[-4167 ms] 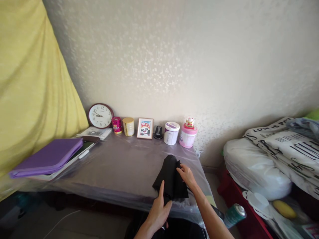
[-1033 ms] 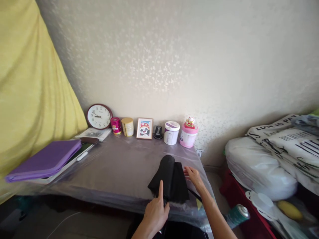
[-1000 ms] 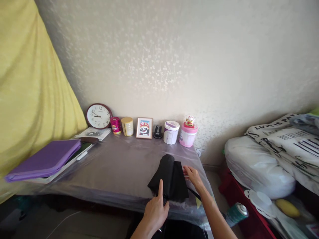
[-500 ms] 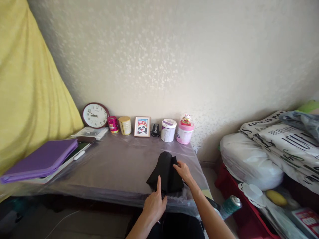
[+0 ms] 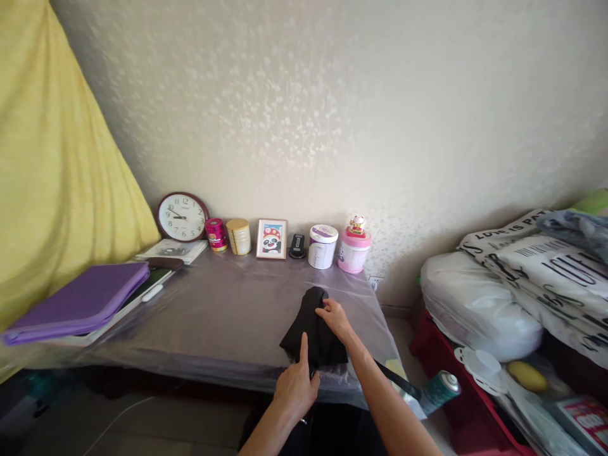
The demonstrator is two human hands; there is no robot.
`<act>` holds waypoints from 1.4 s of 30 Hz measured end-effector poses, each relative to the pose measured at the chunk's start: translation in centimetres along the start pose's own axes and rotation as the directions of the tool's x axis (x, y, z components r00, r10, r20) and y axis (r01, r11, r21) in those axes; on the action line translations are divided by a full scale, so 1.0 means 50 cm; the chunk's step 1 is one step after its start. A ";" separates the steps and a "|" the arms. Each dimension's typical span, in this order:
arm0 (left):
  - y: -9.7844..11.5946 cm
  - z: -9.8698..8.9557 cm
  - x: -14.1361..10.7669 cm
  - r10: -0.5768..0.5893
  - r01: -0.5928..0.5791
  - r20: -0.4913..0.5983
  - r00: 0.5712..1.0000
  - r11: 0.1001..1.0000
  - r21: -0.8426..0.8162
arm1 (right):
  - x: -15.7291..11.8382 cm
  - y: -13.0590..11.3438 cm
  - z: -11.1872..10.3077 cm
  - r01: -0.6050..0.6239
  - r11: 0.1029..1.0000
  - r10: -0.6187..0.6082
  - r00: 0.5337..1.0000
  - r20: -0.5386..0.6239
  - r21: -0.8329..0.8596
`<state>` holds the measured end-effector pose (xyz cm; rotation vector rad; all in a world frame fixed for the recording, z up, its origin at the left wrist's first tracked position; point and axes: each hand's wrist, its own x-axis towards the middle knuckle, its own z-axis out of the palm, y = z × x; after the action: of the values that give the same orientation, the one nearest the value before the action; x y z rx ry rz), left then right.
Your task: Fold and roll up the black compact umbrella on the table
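Observation:
A black folding umbrella (image 5: 304, 324) lies at the table's front right, its canopy collapsed into loose folds, with the narrow end pointing toward the wall. My left hand (image 5: 297, 383) is closed at its near end, around what seems to be the handle, mostly hidden by the fingers. The left index finger stretches forward onto the black cloth. On the umbrella's right side, my right hand (image 5: 335, 316) pinches a fold of the canopy near the far end, thumb and fingers together.
Along the wall stand a clock (image 5: 183, 216), several tins and tubs, and a framed panda picture (image 5: 272, 239). A purple folder (image 5: 80, 297) lies left. Beyond the table's right edge are a spray can (image 5: 440, 391) and a red bin (image 5: 468, 405) with bags.
My right hand has moved left and slightly away from me, laying the right-hand fold over the umbrella. The left hand stays in place. The canopy looks narrower.

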<state>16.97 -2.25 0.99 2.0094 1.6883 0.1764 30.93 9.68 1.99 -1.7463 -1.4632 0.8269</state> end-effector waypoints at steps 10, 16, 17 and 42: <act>0.004 -0.004 -0.001 -0.027 0.027 0.001 1.000 0.999 -0.020 | -0.045 -0.016 -0.016 -0.205 0.928 0.090 0.933 0.347 0.312; 0.004 -0.008 -0.001 -0.034 0.034 0.010 0.999 0.998 -0.047 | -0.043 0.001 -0.007 0.036 0.977 -0.097 0.953 0.289 0.208; 0.004 -0.008 -0.001 -0.036 0.037 0.013 0.999 0.998 -0.044 | -0.043 0.003 -0.004 0.114 0.984 -0.143 0.961 0.235 0.133; 0.001 0.016 0.002 -0.026 0.026 -0.005 1.000 0.999 0.026 | 0.001 0.016 0.039 0.716 0.623 -0.683 0.694 0.228 -0.315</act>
<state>17.37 -2.42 0.29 2.0064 1.7267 0.1515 29.75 9.84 0.27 -1.1811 -2.2671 0.1883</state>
